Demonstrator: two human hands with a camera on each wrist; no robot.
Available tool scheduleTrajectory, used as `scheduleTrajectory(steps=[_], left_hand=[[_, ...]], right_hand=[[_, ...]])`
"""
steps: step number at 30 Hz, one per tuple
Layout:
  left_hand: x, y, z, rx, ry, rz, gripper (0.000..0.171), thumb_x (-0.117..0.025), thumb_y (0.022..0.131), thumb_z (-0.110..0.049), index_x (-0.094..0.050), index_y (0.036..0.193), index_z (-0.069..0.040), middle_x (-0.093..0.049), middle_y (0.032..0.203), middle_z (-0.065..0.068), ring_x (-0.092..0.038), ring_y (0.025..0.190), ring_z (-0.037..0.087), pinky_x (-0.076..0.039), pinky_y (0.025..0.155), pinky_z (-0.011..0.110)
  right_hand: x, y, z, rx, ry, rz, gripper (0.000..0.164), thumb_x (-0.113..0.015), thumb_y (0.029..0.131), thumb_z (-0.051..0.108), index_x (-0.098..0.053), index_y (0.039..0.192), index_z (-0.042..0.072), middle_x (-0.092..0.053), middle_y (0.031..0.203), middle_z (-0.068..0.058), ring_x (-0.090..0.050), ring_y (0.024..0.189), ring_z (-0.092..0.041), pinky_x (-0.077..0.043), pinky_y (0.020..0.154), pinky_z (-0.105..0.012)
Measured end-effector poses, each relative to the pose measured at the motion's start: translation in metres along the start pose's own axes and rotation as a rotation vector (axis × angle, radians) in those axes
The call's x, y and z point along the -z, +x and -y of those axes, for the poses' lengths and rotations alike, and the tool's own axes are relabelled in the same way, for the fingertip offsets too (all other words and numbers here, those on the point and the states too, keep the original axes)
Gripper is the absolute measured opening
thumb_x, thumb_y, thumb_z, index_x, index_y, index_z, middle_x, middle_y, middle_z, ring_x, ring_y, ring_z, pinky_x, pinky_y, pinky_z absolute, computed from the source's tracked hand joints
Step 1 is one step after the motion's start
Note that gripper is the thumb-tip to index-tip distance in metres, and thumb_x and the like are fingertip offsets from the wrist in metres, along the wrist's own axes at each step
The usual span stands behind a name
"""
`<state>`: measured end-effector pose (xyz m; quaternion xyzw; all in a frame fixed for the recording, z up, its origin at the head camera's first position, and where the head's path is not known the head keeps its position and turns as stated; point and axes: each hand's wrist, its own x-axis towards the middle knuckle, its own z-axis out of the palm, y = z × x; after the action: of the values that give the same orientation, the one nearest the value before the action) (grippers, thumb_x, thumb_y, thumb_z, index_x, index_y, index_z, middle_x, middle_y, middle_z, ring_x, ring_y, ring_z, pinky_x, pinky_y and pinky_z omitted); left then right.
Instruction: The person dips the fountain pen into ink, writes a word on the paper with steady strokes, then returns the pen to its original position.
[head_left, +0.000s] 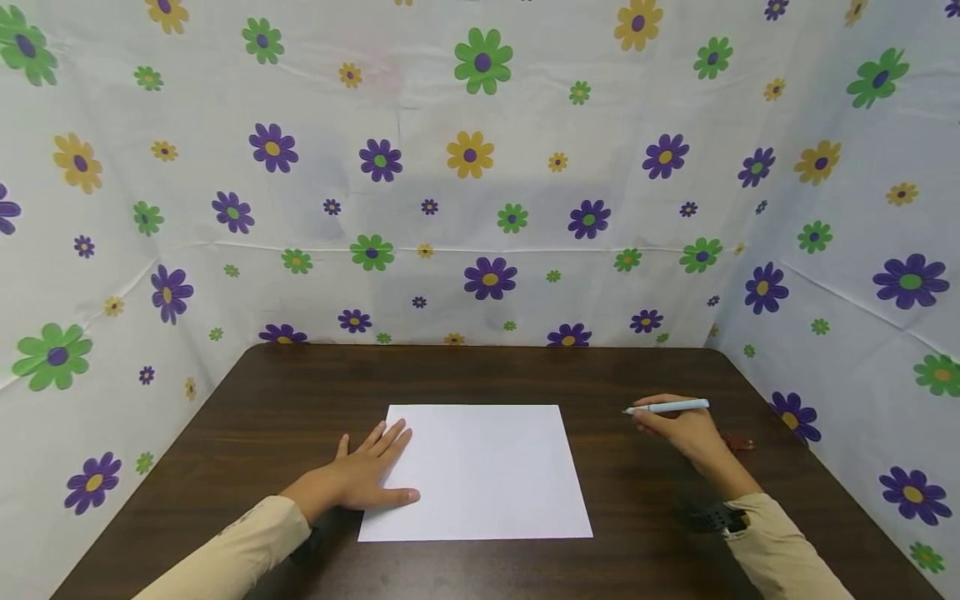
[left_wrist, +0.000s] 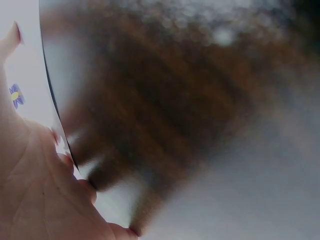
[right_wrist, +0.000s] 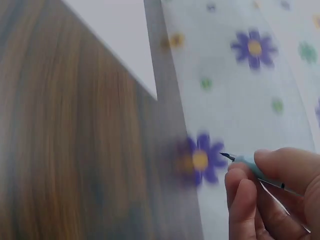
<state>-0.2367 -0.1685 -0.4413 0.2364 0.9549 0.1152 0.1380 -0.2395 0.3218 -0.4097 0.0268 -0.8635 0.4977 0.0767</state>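
Note:
A blank white sheet of paper (head_left: pixel 487 475) lies flat on the dark wooden table. My left hand (head_left: pixel 367 477) rests on its left edge, fingers spread and straight; in the left wrist view the palm of the left hand (left_wrist: pixel 40 185) shows at the lower left. To the right of the paper, my right hand (head_left: pixel 690 433) pinches a light blue pen (head_left: pixel 675 406) between thumb and fingers, above the table. Seen from the right wrist, the dark pointed tip of the pen (right_wrist: pixel 230 157) sticks out bare past the fingertips of the right hand (right_wrist: pixel 280 195).
The dark brown table (head_left: pixel 480 375) reaches back to a white curtain (head_left: pixel 420 108) printed with flowers, which also runs along both sides. A small reddish object (head_left: pixel 738 442) lies on the table just behind the right wrist; its kind is unclear.

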Motion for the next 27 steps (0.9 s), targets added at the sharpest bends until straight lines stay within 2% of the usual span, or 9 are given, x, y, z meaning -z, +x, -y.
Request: scheduleTrajectory(steps=[7, 13, 20, 27], left_hand=[[0.002, -0.001, -0.004, 0.022, 0.021, 0.004, 0.101, -0.050, 0.080, -0.076, -0.017, 0.154, -0.015, -0.006, 0.162, 0.006, -0.004, 0.147, 0.034, 0.001, 0.102, 0.076], [0.001, 0.000, -0.002, 0.023, 0.015, 0.001, 0.102, -0.050, 0.080, -0.076, -0.018, 0.154, -0.014, -0.006, 0.162, 0.006, -0.003, 0.147, 0.034, 0.003, 0.102, 0.076], [-0.004, 0.003, 0.003, 0.036, 0.037, 0.014, 0.106, -0.046, 0.077, -0.082, -0.013, 0.155, -0.018, -0.002, 0.162, 0.002, 0.000, 0.148, 0.031, 0.005, 0.103, 0.074], [0.003, -0.001, -0.003, 0.024, 0.004, 0.001, 0.102, -0.051, 0.080, -0.075, -0.018, 0.154, -0.014, -0.007, 0.162, 0.007, -0.004, 0.147, 0.035, 0.003, 0.101, 0.076]], right_hand=[[-0.066, 0.013, 0.023, 0.043, 0.102, 0.111, 0.032, -0.076, 0.083, 0.018, -0.069, 0.105, -0.006, -0.072, 0.086, -0.014, -0.069, 0.074, -0.018, -0.058, 0.069, -0.032], [-0.114, 0.021, 0.044, 0.068, 0.106, 0.176, 0.021, -0.076, 0.082, 0.013, -0.072, 0.098, -0.002, -0.072, 0.081, -0.010, -0.070, 0.071, -0.019, -0.058, 0.068, -0.034], [-0.155, 0.022, 0.058, 0.106, 0.075, 0.223, 0.014, -0.078, 0.080, 0.011, -0.074, 0.091, 0.003, -0.072, 0.079, -0.008, -0.067, 0.065, -0.013, -0.055, 0.058, -0.026], [-0.181, 0.023, 0.066, 0.156, 0.049, 0.250, 0.010, -0.078, 0.078, 0.009, -0.075, 0.086, 0.005, -0.071, 0.072, -0.004, -0.064, 0.059, -0.008, -0.050, 0.052, -0.022]])
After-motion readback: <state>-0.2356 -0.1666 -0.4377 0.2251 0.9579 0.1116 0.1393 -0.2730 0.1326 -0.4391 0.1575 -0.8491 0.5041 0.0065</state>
